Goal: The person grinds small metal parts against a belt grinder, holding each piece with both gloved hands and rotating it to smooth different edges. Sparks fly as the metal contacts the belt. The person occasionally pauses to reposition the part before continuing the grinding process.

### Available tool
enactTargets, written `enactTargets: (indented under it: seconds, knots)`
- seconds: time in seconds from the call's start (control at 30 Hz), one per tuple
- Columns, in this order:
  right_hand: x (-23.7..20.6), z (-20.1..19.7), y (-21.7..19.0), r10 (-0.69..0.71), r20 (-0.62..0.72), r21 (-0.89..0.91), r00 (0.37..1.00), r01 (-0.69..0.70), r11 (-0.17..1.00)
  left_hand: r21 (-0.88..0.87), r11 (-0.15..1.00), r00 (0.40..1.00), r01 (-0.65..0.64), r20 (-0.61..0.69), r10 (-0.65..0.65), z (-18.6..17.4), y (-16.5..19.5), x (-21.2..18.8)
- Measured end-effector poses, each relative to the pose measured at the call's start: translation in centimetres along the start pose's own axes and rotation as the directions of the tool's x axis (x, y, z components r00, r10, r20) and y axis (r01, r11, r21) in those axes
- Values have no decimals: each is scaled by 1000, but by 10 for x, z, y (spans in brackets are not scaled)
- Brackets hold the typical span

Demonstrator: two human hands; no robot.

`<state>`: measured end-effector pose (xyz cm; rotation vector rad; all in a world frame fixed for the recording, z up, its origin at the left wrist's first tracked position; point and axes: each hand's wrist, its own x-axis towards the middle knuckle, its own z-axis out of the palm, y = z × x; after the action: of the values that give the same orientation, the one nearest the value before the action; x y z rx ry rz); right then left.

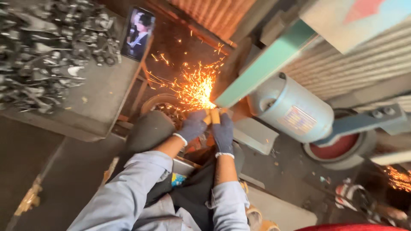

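Both gloved hands, left (192,125) and right (223,131), clamp the orange piece (212,115), its tip pointing up against the belt (265,64), just below the sparks (195,87).

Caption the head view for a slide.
Two gloved hands, left hand and right hand, press an orange-handled workpiece against a green sanding belt, throwing sparks.

Pretty dim shop overall, floor and lower left nearly black. The sparks (195,87) are the brightest spot, blown out to orange-white glare. Softer daylight hits the grey motor (291,107) upper right. Edges warp wide-angle style, and the corners look smeared.
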<state>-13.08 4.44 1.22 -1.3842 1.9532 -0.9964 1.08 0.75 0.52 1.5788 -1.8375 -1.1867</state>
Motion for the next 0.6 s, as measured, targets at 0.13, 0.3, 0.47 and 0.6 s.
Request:
enactTargets:
  seconds: [0.13,0.3,0.47,0.6]
  knots:
    - [-6,26,-22,218,225,824,950,-305,477,134,985,994,-107,-22,111,-15,9,1]
    - [-16,33,-65,236,394,912,888,-347,-218,222,964,988,-147,-22,156,-38,19,4]
    - [-26,-11,-66,183,175,831,967,-245,500,-791,580,975,-196,-91,204,-8,7,-19]
    - [-9,-11,-47,145,131,599,981,-195,777,-969,161,974,189,163,-160,43,11,-39]
